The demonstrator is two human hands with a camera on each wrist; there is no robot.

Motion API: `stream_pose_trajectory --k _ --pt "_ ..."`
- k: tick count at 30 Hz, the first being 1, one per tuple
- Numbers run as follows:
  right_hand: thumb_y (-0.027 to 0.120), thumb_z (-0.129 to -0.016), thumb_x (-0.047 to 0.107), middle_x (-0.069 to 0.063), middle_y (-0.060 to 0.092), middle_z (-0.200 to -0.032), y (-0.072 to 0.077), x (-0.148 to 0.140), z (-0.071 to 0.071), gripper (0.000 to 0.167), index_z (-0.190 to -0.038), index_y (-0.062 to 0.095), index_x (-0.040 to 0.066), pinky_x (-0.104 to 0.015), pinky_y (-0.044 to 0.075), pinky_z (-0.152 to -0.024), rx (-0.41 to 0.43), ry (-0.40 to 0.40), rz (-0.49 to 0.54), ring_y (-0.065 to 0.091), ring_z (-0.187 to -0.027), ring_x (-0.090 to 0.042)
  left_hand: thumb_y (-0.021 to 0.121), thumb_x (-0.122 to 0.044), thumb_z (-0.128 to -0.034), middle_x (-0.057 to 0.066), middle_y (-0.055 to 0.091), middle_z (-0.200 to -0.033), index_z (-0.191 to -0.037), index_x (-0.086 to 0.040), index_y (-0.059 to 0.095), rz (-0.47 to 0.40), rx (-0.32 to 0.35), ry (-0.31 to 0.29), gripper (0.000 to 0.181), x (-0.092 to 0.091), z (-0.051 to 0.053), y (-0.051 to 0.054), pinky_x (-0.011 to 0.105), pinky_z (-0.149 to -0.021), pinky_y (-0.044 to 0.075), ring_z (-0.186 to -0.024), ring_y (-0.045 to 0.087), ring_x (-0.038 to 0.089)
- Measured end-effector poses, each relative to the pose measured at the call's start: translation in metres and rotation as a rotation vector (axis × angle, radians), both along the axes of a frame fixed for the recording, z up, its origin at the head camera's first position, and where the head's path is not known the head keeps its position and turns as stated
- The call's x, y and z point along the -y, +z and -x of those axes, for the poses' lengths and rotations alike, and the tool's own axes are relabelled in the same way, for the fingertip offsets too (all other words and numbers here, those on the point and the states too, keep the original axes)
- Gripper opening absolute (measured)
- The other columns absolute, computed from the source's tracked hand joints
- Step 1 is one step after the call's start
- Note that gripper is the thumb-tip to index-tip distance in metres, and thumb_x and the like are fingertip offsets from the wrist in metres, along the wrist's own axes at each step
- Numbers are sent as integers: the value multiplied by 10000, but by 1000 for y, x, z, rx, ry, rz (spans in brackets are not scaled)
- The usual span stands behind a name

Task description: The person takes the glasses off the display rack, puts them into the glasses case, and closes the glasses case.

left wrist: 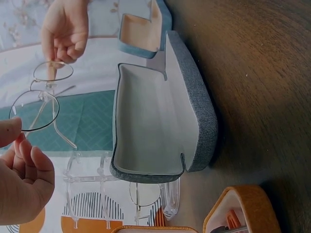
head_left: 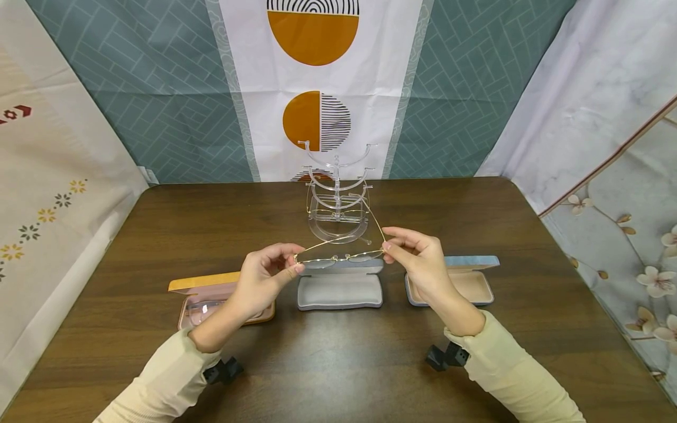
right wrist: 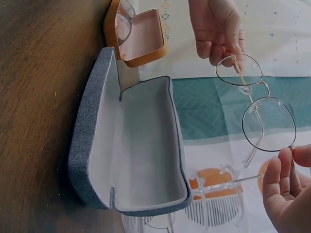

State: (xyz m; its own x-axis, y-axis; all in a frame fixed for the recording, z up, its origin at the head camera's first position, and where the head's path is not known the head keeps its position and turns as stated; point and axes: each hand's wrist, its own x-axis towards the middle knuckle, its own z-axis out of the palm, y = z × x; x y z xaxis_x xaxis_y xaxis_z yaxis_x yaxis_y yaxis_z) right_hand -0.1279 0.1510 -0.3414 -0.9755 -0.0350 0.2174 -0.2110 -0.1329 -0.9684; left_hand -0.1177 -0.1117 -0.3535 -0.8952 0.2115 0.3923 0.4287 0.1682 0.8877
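Note:
A pair of thin gold-rimmed glasses (head_left: pixel 341 258) is held up between the two hands, its temples unfolded and pointing toward the back. My left hand (head_left: pixel 267 275) pinches the left end of the frame between thumb and fingers. At the right hinge, my right hand (head_left: pixel 419 255) pinches the other end. Both wrist views show round clear lenses (right wrist: pixel 269 124). Below and just in front of the glasses, an open grey-blue glasses case (head_left: pixel 340 292) lies on the table, its pale inside showing nothing in it.
Behind the glasses stands a clear tiered display stand (head_left: pixel 337 202) with another gold-rimmed pair on a lower tier. An open orange case (head_left: pixel 203 282) with glasses inside lies left, partly behind the left forearm. At right is an open blue case (head_left: pixel 478 288) with a beige lining.

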Motion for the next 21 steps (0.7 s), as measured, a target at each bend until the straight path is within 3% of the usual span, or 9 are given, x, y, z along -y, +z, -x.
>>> stream_pose_trajectory --k 20,21 --pt "568 -798 -155 1 647 -701 -1 -1 -1 301 -1084 511 -232 -224 514 -594 5 9 13 594 -573 -93 665 90 -764 52 498 -697 -948 80 633 24 28 -22 186 -1 1 1 188 -534 407 -628 476 94" --pt "570 -800 -151 -2 649 -709 -1 -2 -1 280 -1076 553 -190 -226 515 -597 8 16 18 596 -580 -97 665 92 -763 53 499 -697 -946 79 634 24 33 -19 186 -1 1 1 187 -534 406 -629 477 96"
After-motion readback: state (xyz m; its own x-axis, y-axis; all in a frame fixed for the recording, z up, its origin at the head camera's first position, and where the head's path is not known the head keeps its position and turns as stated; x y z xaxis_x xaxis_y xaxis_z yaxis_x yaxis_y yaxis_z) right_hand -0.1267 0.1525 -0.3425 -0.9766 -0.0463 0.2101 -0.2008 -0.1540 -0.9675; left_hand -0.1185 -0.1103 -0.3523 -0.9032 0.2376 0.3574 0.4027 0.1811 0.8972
